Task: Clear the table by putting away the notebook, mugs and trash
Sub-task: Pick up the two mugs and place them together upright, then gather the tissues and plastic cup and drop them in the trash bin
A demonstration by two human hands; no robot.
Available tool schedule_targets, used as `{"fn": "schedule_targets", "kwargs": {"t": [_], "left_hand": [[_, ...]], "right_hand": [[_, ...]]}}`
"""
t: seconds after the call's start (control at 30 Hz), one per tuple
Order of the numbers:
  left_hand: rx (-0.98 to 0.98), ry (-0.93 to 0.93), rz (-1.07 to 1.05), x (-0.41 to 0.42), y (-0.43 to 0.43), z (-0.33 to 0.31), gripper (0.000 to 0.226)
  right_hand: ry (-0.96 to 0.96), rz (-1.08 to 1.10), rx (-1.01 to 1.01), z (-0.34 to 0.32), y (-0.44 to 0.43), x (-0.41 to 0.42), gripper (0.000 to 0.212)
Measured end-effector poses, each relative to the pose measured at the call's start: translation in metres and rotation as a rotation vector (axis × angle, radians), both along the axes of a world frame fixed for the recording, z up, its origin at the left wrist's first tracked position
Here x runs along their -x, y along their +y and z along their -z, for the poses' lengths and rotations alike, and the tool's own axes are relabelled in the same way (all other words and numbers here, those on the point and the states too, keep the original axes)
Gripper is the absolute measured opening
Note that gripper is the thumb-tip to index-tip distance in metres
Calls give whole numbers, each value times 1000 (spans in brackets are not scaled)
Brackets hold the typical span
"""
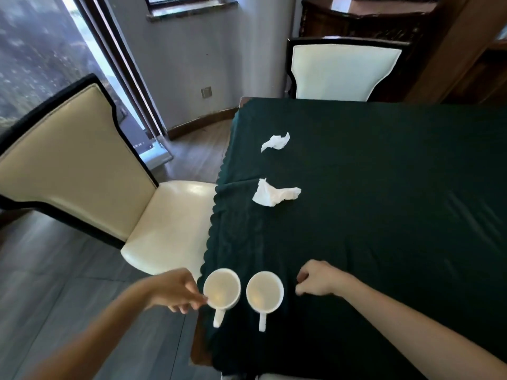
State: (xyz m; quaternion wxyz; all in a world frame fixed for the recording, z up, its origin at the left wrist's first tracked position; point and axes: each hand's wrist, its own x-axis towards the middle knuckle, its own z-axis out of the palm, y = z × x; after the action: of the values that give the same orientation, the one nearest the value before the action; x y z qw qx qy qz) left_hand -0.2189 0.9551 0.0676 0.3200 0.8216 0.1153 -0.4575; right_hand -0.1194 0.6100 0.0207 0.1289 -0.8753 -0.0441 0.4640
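head view: two white mugs sat side by side at the near left corner of the table (384, 174), which was covered in a dark green cloth. left mug (222, 288) and right mug (264, 292) both stood upright, empty inside, handles pointing toward the person, a narrow gap between them.

left hand (175, 290) was just left of the left mug, off the table edge — fingertips (201, 300) touched or nearly touched that mug's rim, fingers loosely curled, not wrapped around anything. right hand (319, 278) rested on the cloth just right of the right mug, apart from it, fingers curled in loosely, holding nothing.

two crumpled white tissues lay further up the table near its left edge: near tissue (274, 195) and far tissue (275, 142), well apart from the mugs.

cream chair (82, 160) with dark trim stood at the left side, another cream chair (343, 69) at the far end. no notebook in view. slightly blurred.
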Motion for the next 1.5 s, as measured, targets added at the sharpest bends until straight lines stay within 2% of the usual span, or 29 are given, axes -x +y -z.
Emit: {"fn": "schedule_targets", "kwargs": {"t": [0.13,0.27,0.33,0.43,0.5,0.6,0.67,0.77,0.9,1.0,1.07,1.1,1.17,1.23,1.33,1.37,1.4,1.5], "left_hand": [[-27,-239,-163,-91,-13,-17,34],[3,-478,-276,-173,-61,-13,25],[-3,-517,-251,-203,-85,-4,18],[-14,-526,-203,-236,-115,13,31],[-4,-518,-188,-243,-126,22,40],[-37,-518,-162,-264,-132,43,51],[-63,-524,-168,-271,-128,50,55],[-76,-509,-166,-285,-127,63,55],[-9,-463,-257,-282,-129,76,39],[199,-357,-591,-278,-140,81,39],[425,-302,-866,-282,-148,83,39],[474,-313,-948,-284,-150,83,35],[495,-348,-1063,-288,-152,85,23],[501,-380,-1122,-290,-151,87,20],[507,-405,-1119,-292,-147,90,26],[515,-408,-1114,-291,-144,91,26],[529,-413,-1112,-291,-141,92,26],[533,-424,-1101,-287,-131,93,23]], "right_hand": [[-170,117,-116,-1,-2,-88,45],[-390,188,-233,11,13,-155,63],[-449,155,-219,22,22,-178,72],[-465,80,-188,36,34,-203,80],[-498,-3,-159,40,39,-206,72],[-571,-155,-91,45,44,-222,37],[-511,-212,-103,41,47,-226,20],[-328,-144,-289,39,43,-243,19],[-182,206,-616,26,41,-260,19],[-99,416,-841,29,47,-268,17],[-73,386,-888,36,52,-274,17],[-38,352,-900,39,54,-278,18],[59,297,-899,44,58,-292,20],[13,271,-847,51,67,-314,22],[-474,156,-553,62,82,-354,30],[-581,101,-460,66,88,-366,34],[-608,88,-399,69,93,-378,37],[-499,180,-326,77,109,-409,42]]}}
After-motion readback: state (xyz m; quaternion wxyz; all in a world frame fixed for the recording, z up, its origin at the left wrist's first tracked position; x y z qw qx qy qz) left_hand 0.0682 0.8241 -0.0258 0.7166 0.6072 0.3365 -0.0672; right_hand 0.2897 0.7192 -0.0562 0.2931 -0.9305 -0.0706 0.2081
